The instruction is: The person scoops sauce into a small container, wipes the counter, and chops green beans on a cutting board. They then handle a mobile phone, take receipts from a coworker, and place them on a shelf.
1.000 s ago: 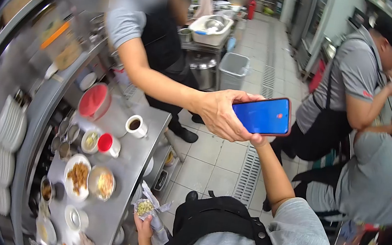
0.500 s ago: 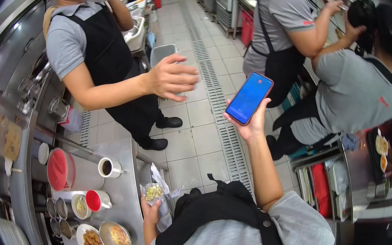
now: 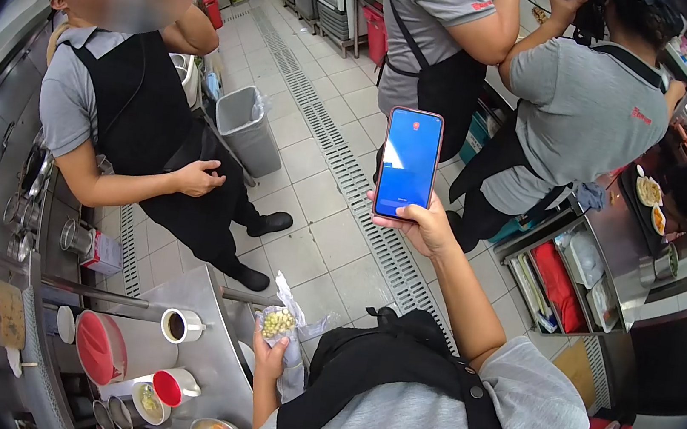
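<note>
My right hand (image 3: 419,224) grips a phone (image 3: 408,167) in a red case by its lower end, thumb on the front; the lit screen is blue. Lower and to the left, my left hand (image 3: 269,355) is closed round a plastic bag (image 3: 290,371) whose open top shows small pale green and white pieces (image 3: 278,322). Just left of that hand is the edge of a steel counter (image 3: 212,344). A cup of dark liquid (image 3: 181,326) and a red-lined white cup (image 3: 176,386) stand on it.
One person in a black apron (image 3: 138,104) stands at the left, facing me. Two co-workers (image 3: 583,115) stand at the upper right by a counter. A grey bin (image 3: 248,130) stands on the tiled floor beside a drain grate (image 3: 322,109). Shelves (image 3: 566,285) are at the right.
The phone has moved left and now stands more upright, with my thumb over its lower front. The person at the left has lowered the outstretched hand to the waist. My view has shifted.
</note>
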A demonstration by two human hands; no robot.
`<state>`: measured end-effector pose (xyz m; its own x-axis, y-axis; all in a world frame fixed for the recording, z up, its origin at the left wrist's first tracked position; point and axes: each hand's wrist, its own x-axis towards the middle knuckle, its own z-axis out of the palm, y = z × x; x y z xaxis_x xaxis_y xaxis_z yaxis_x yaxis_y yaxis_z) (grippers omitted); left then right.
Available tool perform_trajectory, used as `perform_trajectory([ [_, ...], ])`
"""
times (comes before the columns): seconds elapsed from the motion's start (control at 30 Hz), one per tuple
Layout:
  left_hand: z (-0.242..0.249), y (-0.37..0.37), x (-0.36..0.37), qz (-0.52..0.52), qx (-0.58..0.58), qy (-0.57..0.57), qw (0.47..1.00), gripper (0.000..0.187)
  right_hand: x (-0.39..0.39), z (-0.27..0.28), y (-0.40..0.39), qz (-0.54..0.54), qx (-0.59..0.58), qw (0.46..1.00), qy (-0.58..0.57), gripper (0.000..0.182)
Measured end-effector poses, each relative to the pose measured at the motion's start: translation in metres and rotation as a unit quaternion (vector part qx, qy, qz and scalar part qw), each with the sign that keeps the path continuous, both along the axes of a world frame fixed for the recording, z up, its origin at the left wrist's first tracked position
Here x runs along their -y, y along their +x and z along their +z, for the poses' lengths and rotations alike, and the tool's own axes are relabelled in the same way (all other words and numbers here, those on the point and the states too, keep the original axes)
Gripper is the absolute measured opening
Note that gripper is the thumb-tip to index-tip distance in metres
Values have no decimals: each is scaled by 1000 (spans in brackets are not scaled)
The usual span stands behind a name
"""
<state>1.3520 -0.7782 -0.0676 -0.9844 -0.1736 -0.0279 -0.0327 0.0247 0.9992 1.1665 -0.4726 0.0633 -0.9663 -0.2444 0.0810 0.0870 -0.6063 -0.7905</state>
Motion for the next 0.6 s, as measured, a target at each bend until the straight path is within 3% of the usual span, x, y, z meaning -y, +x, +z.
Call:
perform_trajectory([
  [0.33,11,1,-6,5,3,35,999,67,3,2,-15,27,2,1000,-12,54],
  [0.53,0,10,0,65,20,47,997,69,7,-2,-27,56,-5,998,-30,59],
  [0.6,-2,13,3,82,26,55,995,70,10,1,-29,82,2,990,-118,62],
])
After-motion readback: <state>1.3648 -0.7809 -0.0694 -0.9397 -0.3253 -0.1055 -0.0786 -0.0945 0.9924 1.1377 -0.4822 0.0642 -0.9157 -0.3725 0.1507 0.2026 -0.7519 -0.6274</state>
